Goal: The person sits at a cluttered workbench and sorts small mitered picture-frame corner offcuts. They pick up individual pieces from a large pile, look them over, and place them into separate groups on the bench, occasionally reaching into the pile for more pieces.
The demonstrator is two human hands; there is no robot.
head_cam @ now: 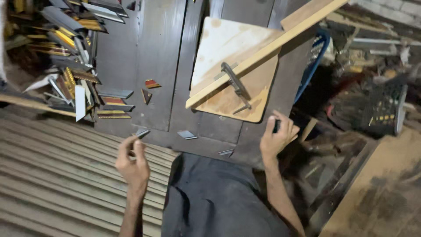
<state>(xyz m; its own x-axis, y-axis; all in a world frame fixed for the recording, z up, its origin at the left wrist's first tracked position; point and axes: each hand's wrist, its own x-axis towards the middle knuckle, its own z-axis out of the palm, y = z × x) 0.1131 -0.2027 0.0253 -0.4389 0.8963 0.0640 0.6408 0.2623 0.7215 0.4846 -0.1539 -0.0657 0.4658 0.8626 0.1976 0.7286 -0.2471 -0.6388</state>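
Left hand (133, 163) is raised over the corrugated sheet (52, 175), fingers pinching a small grey offcut (141, 133) by one end, clear for handling. Right hand (277, 137) curls round a dark object (identity unclear) below the plywood board (228, 66) with its metal clamp (234, 83).

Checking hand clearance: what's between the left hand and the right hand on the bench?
Head view: between the left hand and right hand lie small grey offcuts on the dark bench, plus the person's dark clothing below.
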